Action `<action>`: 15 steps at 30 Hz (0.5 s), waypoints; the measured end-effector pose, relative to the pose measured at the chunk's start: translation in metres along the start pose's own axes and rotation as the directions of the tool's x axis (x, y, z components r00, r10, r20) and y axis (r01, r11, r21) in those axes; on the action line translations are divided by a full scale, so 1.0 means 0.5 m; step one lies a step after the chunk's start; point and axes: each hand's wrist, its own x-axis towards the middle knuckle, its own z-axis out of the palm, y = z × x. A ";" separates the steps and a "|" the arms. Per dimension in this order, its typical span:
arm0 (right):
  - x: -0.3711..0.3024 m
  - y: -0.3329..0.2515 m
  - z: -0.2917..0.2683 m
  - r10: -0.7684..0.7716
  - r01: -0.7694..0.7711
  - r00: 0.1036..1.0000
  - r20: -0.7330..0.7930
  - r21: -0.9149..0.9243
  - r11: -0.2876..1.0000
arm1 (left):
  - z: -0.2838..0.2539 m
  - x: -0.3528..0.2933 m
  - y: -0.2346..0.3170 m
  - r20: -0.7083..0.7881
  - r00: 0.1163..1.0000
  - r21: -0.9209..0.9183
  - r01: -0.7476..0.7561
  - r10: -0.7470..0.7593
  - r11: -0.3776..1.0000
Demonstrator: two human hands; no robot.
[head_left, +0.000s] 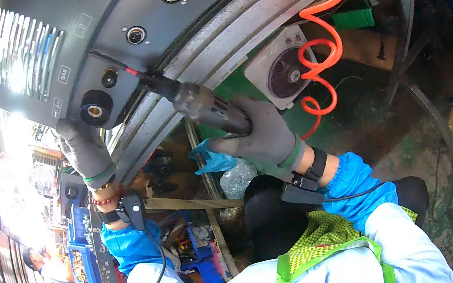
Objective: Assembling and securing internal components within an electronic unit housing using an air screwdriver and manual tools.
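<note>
My right hand (263, 130), in a grey glove, grips a grey powered screwdriver (203, 105). Its long thin bit (112, 65) points up left at the dark panel of a grey machine case (119, 11), near a round socket (136, 35). My left hand (84, 148), also gloved, presses against the lower corner of that case, just under a large round black connector (95, 108). An orange coiled air hose (318, 51) runs from above toward the tool. Both wrists wear black bands with cables.
A white small fan (283, 68) stands on the green floor behind the tool. Blue parts bins (83, 262) sit at lower left beside another person (40, 263). A wooden frame (189, 203) and a clear bag (238, 178) lie below. Metal bars (424, 94) curve at right.
</note>
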 end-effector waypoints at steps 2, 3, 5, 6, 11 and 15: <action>-0.021 0.002 0.009 -0.061 0.065 0.997 -0.049 0.064 0.996 | -0.008 -0.003 0.003 0.102 0.994 -0.024 -0.033 0.035 0.999; -0.027 0.014 0.012 -0.066 0.068 0.997 -0.037 0.064 0.996 | -0.013 -0.008 0.002 0.090 0.995 -0.021 -0.036 0.037 0.999; -0.034 0.034 0.023 -0.028 0.048 0.992 -0.124 0.160 0.986 | -0.025 -0.011 -0.006 0.078 0.997 0.014 -0.021 0.020 1.000; -0.037 0.035 0.020 -0.031 0.050 0.993 -0.114 0.168 0.985 | -0.034 -0.011 -0.010 0.074 0.997 0.035 -0.014 0.011 0.999; -0.050 0.057 -0.070 -0.032 0.025 0.994 -0.104 -0.071 0.997 | 0.004 -0.136 -0.023 -0.022 0.994 -0.199 0.100 -0.107 0.975; -0.035 0.064 -0.157 -0.135 0.122 0.989 -0.055 -0.196 0.973 | 0.042 -0.392 -0.127 0.357 0.605 -0.390 0.789 -0.712 0.475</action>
